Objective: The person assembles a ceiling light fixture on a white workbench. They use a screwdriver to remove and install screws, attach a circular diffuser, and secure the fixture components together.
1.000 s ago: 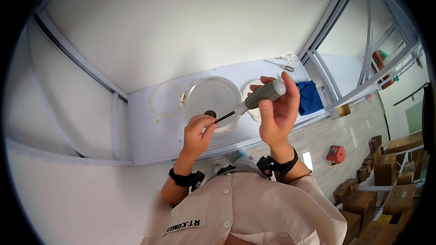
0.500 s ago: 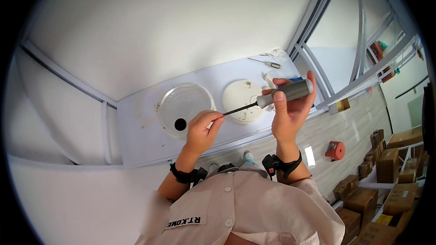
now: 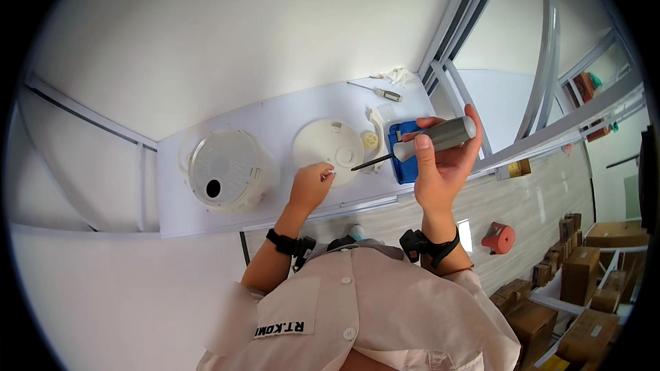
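My right hand point(image 3: 438, 177) is wrapped round the thick grey handle of a screwdriver point(image 3: 440, 136), whose dark shaft points left and down. Its tip stops short of my left hand point(image 3: 309, 187), with a gap between. The left fingers are pinched together over the near edge of a round white plate-like part point(image 3: 313, 143); a tiny pale thing shows at the fingertips, too small to name. Left of that hand stands a round white tub point(image 3: 258, 196) with a see-through top and a dark round hole.
Right of the plate lie a cream round cap point(image 3: 370, 140), a curved white strip point(image 3: 376, 124) and a blue case point(image 3: 406, 168). Another screwdriver point(image 3: 389, 94) and crumpled white cloth point(image 3: 397, 75) lie farther back. A red stool point(image 3: 498, 238) and cardboard boxes point(image 3: 581, 271) stand off to the right.
The screwdriver tip has come away from my left fingers. My view has shifted right, so the table things appear farther left and the blue case shows more fully.
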`<state>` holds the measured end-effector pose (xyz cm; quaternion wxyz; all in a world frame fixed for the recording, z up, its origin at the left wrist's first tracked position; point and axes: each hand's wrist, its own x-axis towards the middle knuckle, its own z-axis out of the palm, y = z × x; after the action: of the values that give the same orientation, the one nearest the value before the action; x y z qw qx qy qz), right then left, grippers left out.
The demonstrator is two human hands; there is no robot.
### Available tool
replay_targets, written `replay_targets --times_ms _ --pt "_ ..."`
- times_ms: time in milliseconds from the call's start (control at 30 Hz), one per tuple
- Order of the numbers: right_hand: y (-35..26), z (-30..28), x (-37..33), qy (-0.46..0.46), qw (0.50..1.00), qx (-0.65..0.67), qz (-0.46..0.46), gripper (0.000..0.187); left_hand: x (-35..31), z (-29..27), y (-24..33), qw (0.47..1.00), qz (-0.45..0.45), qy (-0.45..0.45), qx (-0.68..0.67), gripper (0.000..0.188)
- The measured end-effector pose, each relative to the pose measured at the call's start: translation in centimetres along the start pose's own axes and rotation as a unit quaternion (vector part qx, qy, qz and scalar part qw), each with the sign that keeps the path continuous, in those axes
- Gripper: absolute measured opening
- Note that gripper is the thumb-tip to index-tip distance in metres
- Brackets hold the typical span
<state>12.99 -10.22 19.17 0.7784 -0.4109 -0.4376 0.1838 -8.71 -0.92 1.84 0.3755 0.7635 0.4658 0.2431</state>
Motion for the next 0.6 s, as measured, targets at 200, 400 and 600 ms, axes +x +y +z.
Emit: replay_targets --times_ms 200,400,600 --pt "1.7 -1.5 1.0 -0.038 0.999 -0.008 0.031 0.081 0.3 2.6 -1.6 0.997 -0.035 0.034 0.056 0.014" --pt "3.2 -1.7 1.8 -0.076 0.996 0.008 0.046 0.081 0.4 3.6 -2.8 0.988 -0.023 0.076 0.129 0.016" --pt "4.0 -1.5 2.4 -0.078 0.996 0.017 0.033 0.080 0.6 4.1 -3.9 0.990 -0.053 0.084 0.100 0.016"
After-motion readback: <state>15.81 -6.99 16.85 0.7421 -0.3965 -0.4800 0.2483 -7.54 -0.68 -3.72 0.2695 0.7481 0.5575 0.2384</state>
